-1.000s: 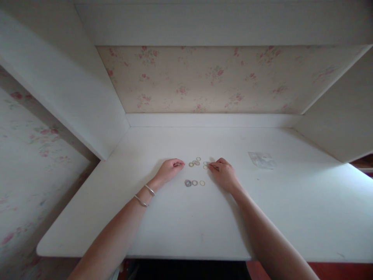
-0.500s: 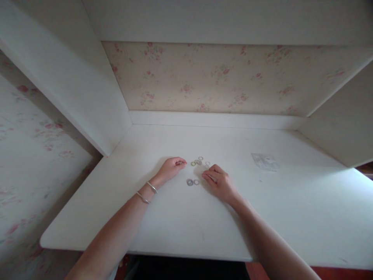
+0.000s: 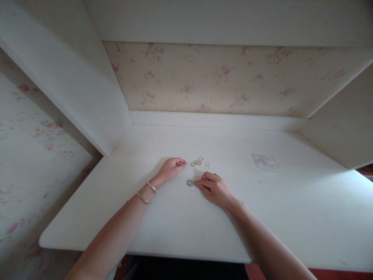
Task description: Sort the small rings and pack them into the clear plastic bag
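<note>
While the right hand (image 3: 215, 187) pinches a small ring (image 3: 196, 182) against the white surface (image 3: 180, 221), the left hand (image 3: 171, 168) rests loosely curled, grasping nothing visible, beside the ring cluster (image 3: 199, 162); thin, light, stiff, likely slippery, best nipped by the rim.

we seem to be in a home, likely a bedroom or hobby corner. a white painted bench (image 3: 180, 229) sits in a built-in alcove, with white side panels (image 3: 87, 97) and a white shelf overhead (image 3: 227, 19). the back wall carries faded cream wallpaper (image 3: 215, 77) with small pink roses, and the same paper covers the wall on our left (image 3: 32, 155).
</note>
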{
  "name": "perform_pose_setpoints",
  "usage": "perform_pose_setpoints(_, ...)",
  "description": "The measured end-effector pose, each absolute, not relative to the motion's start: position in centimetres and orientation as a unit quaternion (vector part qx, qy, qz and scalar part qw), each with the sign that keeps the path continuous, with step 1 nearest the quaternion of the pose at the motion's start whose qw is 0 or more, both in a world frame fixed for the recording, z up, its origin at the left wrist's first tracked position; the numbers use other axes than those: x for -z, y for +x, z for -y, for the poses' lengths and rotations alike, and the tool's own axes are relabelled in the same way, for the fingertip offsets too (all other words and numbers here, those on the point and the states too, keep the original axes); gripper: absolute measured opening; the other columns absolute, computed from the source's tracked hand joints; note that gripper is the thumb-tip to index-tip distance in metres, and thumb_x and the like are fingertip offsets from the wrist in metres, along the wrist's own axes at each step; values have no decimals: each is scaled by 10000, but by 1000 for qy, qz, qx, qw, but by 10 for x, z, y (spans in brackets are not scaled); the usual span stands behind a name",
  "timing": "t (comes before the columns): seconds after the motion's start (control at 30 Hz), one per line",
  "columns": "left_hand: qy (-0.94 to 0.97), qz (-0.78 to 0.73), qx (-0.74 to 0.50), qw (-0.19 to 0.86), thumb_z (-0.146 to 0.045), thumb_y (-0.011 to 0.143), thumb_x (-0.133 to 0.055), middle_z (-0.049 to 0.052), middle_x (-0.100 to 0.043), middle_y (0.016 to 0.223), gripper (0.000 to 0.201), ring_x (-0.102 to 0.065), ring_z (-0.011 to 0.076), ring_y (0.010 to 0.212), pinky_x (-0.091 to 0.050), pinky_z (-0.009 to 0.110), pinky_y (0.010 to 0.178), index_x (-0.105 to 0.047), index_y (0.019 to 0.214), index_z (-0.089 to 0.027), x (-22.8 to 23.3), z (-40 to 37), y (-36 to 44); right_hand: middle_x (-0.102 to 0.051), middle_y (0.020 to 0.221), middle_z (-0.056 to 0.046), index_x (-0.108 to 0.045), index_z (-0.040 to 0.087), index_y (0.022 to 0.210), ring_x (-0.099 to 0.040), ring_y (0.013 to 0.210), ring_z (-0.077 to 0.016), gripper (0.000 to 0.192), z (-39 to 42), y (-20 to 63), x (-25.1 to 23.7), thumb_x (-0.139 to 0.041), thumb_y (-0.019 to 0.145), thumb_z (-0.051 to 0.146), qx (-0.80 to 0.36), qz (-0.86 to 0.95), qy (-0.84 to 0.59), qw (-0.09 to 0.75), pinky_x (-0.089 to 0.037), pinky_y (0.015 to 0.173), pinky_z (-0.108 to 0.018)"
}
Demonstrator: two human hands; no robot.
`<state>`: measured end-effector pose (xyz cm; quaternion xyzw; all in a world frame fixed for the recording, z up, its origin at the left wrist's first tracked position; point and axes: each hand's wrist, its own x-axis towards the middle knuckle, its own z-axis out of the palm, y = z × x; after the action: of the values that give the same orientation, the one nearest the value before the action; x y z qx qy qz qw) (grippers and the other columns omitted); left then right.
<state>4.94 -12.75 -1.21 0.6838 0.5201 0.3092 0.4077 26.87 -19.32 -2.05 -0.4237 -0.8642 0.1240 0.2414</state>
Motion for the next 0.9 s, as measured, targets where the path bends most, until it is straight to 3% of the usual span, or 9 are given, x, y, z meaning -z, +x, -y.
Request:
perform_pose_setpoints(0.6,685,-522,-306,406,-321,788,-547,38,-712,928,254,-636,162,847,-458,242,757,-687,922,-155,11,129,51,-580,840,-29,-687,225,887,-540,753,-120,198,192,271,21,-489,904,222,-119,867,-415,248,-408,716,-250)
perform_pose_setpoints(0.9,738,-508,-309,320,-328,847,-489,46,-703,931,267,-635,154,826,-474,239,756,-677,944,-165,15,131,64,-578,827,-28,-693,221,864,-542,737,-116,205,193,271,15,-491,902,225,-137,851,-422,281,-410,680,-233)
